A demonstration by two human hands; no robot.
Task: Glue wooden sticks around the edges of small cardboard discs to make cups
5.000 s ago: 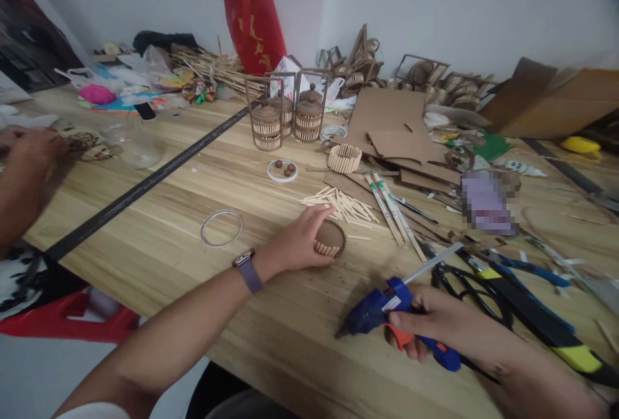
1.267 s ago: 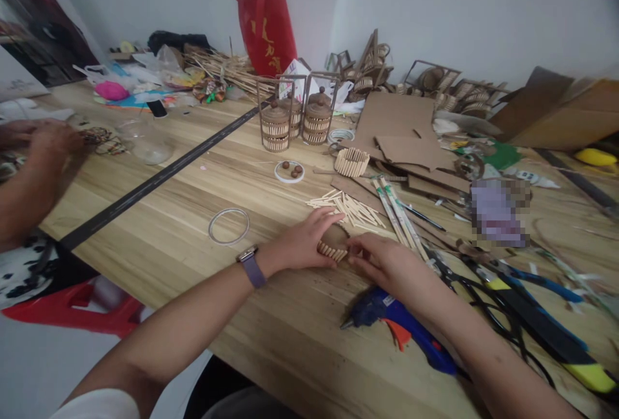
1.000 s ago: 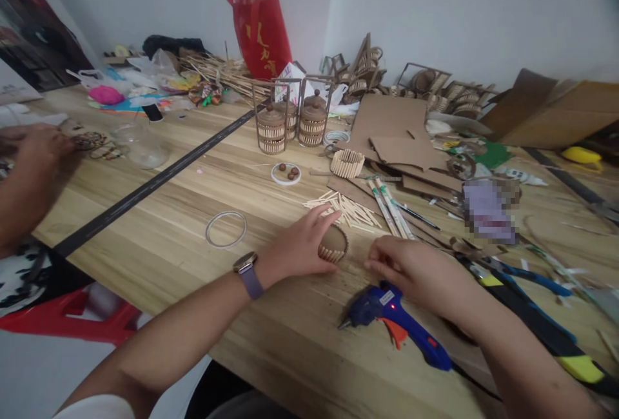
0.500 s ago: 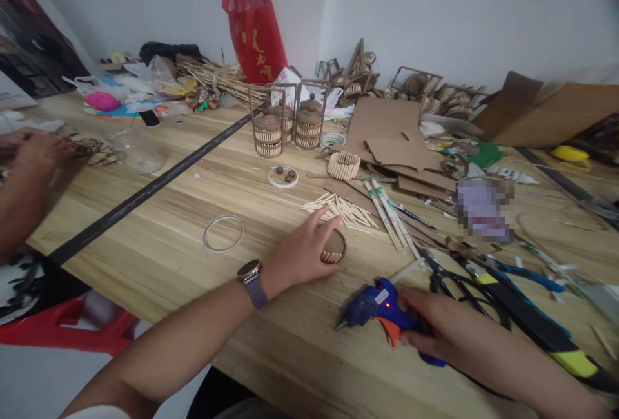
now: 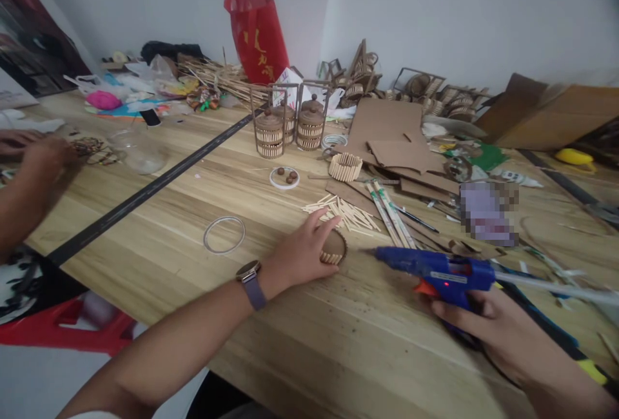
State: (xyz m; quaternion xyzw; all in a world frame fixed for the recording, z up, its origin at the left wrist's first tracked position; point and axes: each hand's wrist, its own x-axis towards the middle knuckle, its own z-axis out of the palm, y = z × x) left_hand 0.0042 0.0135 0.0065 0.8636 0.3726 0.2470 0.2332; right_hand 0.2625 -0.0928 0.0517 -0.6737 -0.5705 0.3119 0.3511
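Note:
My left hand rests on the table, its thumb and fingers curved around a small round brown base edged with short wooden sticks. Part of that base is hidden behind the fingers. In my right hand is a blue hot glue gun, its red light lit and its nozzle pointing left toward the base. A clear glue stick juts from its back end. Just beyond my left hand lies a pile of short wooden sticks. A finished ring of sticks stands behind the pile.
White rings and brown beads lie on the table. Lidded stick baskets stand behind. Cardboard, cutters and a cardboard box crowd the right. Another person's hands work at the left beside a clear jar.
My right hand has lifted the glue gun off the table and swung it so that its nozzle points left at the base. My left hand has stayed in place.

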